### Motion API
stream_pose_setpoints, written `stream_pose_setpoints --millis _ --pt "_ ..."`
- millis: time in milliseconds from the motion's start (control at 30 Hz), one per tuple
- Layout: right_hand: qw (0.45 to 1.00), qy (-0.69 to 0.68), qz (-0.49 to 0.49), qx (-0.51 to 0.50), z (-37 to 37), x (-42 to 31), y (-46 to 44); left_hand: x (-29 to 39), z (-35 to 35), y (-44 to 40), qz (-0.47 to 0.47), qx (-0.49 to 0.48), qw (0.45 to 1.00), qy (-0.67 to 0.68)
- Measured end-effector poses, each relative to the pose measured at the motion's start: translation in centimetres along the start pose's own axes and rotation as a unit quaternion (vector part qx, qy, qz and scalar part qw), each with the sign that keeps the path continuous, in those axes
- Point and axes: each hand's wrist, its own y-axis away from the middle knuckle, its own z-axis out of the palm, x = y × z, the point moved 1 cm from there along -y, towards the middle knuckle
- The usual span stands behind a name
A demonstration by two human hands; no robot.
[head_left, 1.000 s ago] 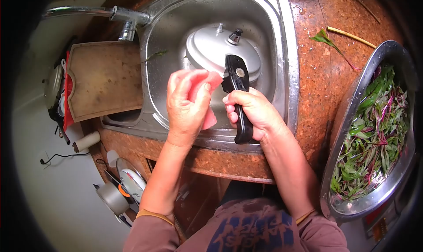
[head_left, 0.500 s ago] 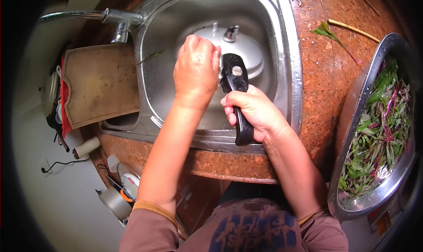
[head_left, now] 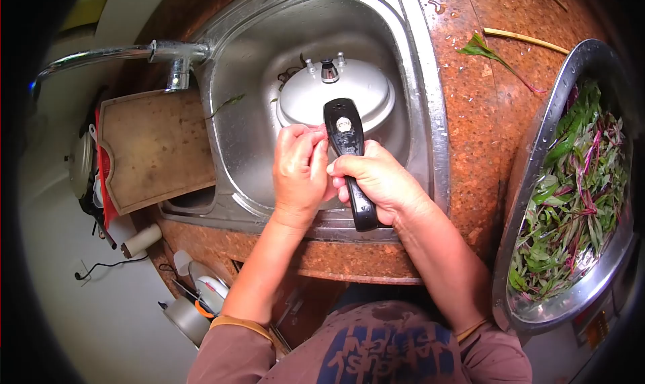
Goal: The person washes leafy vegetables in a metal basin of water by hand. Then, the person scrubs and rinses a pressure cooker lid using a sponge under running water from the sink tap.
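A silver pressure cooker lid [head_left: 322,92] with a valve weight on top is held over the sink [head_left: 245,132]. Its long black handle [head_left: 349,149] points toward me. My right hand [head_left: 376,182] is wrapped round this handle, thumb on top. Just left of the handle is my left hand [head_left: 299,169], its fingers curled together close to the lid's near edge. What those fingers hold, if anything, is hidden.
A chrome faucet [head_left: 178,61] and a wooden cutting board [head_left: 158,149] are at the left. On the right stands a metal basin [head_left: 514,263] of leafy greens [head_left: 571,209]. A loose leafy stem [head_left: 500,55] lies on the brown counter [head_left: 470,135].
My left hand has come down toward me from the lid's side to beside the handle. The lid now shows sharply, a little to the left. My right hand still grips the handle.
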Motion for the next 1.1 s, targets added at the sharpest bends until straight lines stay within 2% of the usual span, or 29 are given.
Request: stream_pose_setpoints --millis 67,100,133,167,233,300,333,367,500,633,733,833,900,967,1067,1100 --pt "1.0 -0.015 -0.01 -0.002 -0.1 0.2 -0.2 -0.6 -0.7 -0.4 -0.019 -0.031 0.999 0.024" --pt "1.0 -0.024 -0.015 -0.004 -0.1 0.5 -0.5 -1.0 -1.1 -0.5 -0.058 -0.056 0.995 0.061" --pt "0.997 -0.052 -0.037 -0.04 -0.1 0.6 -0.8 -1.5 -1.8 -0.7 -0.079 -0.072 0.988 0.11" --pt "0.998 -0.061 -0.027 -0.011 0.1 0.5 -0.7 -1.9 -2.2 -0.8 -0.101 -0.089 0.978 0.159" --pt "0.996 -0.079 -0.005 0.046 0.7 0.1 0.0 -1.7 -2.6 -1.0 -0.164 -0.043 0.948 0.271" --pt "0.997 -0.059 0.017 0.035 0.8 -0.2 0.2 0.3 -2.8 -2.1 -0.068 -0.086 0.971 0.211" --pt "0.999 -0.037 0.02 0.029 0.3 -0.2 0.0 0.7 -2.0 -2.0 -0.036 -0.143 0.971 0.188" --pt "0.999 -0.016 0.024 0.022 0.0 0.0 0.0 1.1 -1.2 -2.2 -0.048 -0.143 0.976 0.155" --pt "0.998 0.033 0.027 0.044 0.9 0.1 0.3 -0.8 0.4 -5.6 0.072 -0.107 0.991 -0.021" --pt "0.998 0.05 0.007 0.04 1.2 0.3 0.3 -2.9 0.8 -7.2 0.005 -0.103 0.994 -0.034" --pt "0.995 0.078 0.008 0.064 1.1 0.9 0.2 -1.8 0.1 -6.7 0.068 -0.102 0.992 -0.011" --pt "0.992 0.116 -0.001 0.052 1.2 0.9 0.2 -0.3 -0.7 -6.2 0.08 -0.146 0.986 -0.007" --pt "0.988 0.148 0.002 0.044 1.4 0.8 0.2 0.9 -0.9 -6.0 0.13 -0.177 0.973 -0.071" --pt "0.983 0.177 0.019 0.045 1.4 0.8 0.2 1.8 -1.1 -6.0 0.11 -0.213 0.969 -0.056" --pt "0.967 0.244 -0.033 0.062 1.3 1.7 -0.1 1.9 -1.7 -6.1 0.075 -0.218 0.972 -0.044" --pt "0.963 0.259 -0.041 0.064 1.2 1.8 -0.1 1.6 -1.8 -6.3 0.082 -0.193 0.973 -0.091"
